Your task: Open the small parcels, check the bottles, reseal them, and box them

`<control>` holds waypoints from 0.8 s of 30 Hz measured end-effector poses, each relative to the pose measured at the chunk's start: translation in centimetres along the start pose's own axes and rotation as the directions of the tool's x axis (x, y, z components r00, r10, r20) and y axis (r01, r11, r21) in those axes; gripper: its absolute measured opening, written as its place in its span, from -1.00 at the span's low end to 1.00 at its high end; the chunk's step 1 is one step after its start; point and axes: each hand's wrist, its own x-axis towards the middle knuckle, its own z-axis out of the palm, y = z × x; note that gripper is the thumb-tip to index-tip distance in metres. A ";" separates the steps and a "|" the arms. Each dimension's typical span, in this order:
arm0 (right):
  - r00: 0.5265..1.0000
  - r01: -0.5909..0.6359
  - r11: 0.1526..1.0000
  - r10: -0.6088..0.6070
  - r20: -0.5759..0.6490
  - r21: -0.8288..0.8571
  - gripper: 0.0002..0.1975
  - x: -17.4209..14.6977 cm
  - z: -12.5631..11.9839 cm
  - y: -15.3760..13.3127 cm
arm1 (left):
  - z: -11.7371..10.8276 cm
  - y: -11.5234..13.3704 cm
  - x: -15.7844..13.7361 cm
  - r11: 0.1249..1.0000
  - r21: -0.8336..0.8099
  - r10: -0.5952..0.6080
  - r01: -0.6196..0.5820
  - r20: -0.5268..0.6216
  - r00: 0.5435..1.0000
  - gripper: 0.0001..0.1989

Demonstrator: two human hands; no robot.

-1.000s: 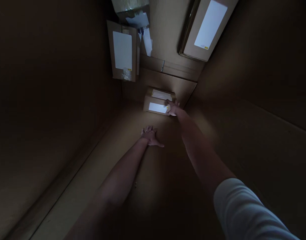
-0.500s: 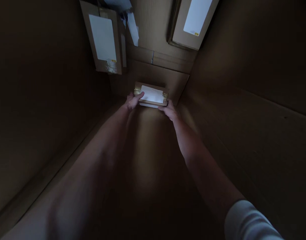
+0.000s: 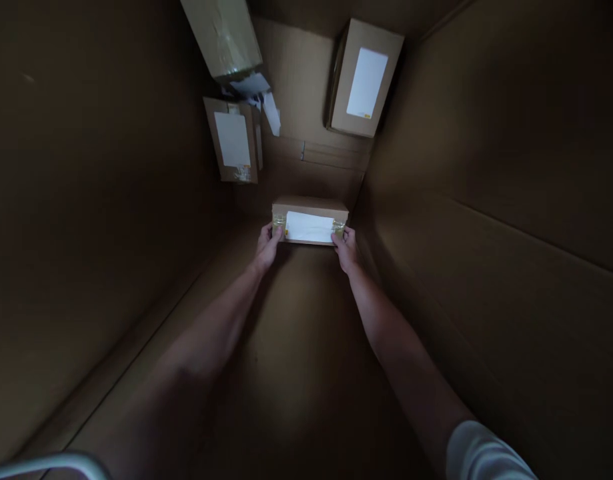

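Between my two hands is a small brown cardboard box [image 3: 310, 204] with a white label on the side facing me and clear tape at both ends. My left hand [image 3: 269, 247] grips its left end, the thumb pressed on the front by the tape. At the right end my right hand [image 3: 346, 248] holds it the same way, thumb near the label's corner. The box seems held above the bottom of a deep cardboard container; the exact gap cannot be told.
Tall dim cardboard walls [image 3: 511, 280] rise on both sides. A labelled box [image 3: 341, 123] lies at the far right. Another labelled box [image 3: 241, 173] leans at the left, below a taped carton [image 3: 231, 40] and torn white paper [image 3: 272, 113]. A pale curved bar [image 3: 61, 461] shows at lower left.
The held box has come up and nearer to me, its label turned more toward me. My view has shifted, showing more of the far boxes. The pale bar has come into view.
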 end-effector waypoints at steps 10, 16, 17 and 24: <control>0.977 0.213 0.972 -0.212 -0.015 0.104 -0.56 -8.6 -0.2 -7.1 | -1.1 11.8 -8.9 0.990 -0.008 0.141 -0.141 -0.070 0.988 -0.51; 0.929 0.369 0.927 -0.369 -0.007 0.066 -0.59 -16.4 -2.4 -12.3 | -2.1 18.3 -17.4 0.963 0.006 0.271 -0.271 -0.023 0.962 -0.45; 0.921 0.389 0.919 -0.390 -0.002 0.070 -0.59 -18.0 -2.8 -13.2 | -2.3 19.3 -19.0 0.954 0.012 0.301 -0.301 -0.024 0.953 -0.44; 0.823 0.543 0.820 -0.562 0.078 0.179 -0.66 -30.4 -5.9 -18.4 | -4.9 24.8 -29.4 0.857 0.034 0.513 -0.513 0.025 0.858 -0.38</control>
